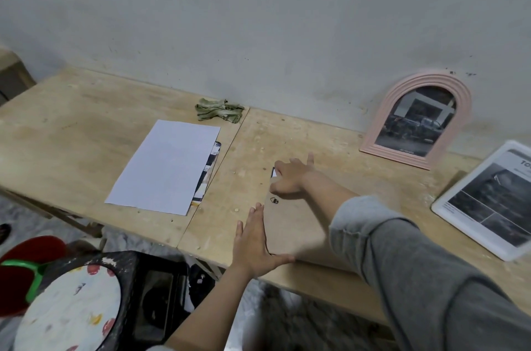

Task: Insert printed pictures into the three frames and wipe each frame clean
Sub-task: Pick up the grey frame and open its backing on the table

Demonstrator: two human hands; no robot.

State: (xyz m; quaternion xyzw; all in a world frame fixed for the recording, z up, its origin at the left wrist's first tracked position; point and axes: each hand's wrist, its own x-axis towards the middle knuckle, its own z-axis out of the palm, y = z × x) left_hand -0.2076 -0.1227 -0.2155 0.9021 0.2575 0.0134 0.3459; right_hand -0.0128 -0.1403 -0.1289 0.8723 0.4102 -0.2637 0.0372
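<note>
A frame lies face down on the wooden table [71,126], showing its brown backing board [296,230] with a small metal hanger. My left hand [254,247] rests flat against the board's near left edge, fingers together. My right hand [290,178] presses on the board's far corner, where a dark frame edge peeks out. A pink arched frame [416,120] with a dark picture leans on the wall at the right. A white frame [485,201] holding a printed picture lies at the far right. A stack of printed sheets [166,166], white side up, lies at the centre left.
A crumpled green cloth [219,110] lies by the wall behind the sheets. A seam splits the tabletop in two. Below the near edge stand a round stool with a patterned seat [69,310] and a dark box [161,299].
</note>
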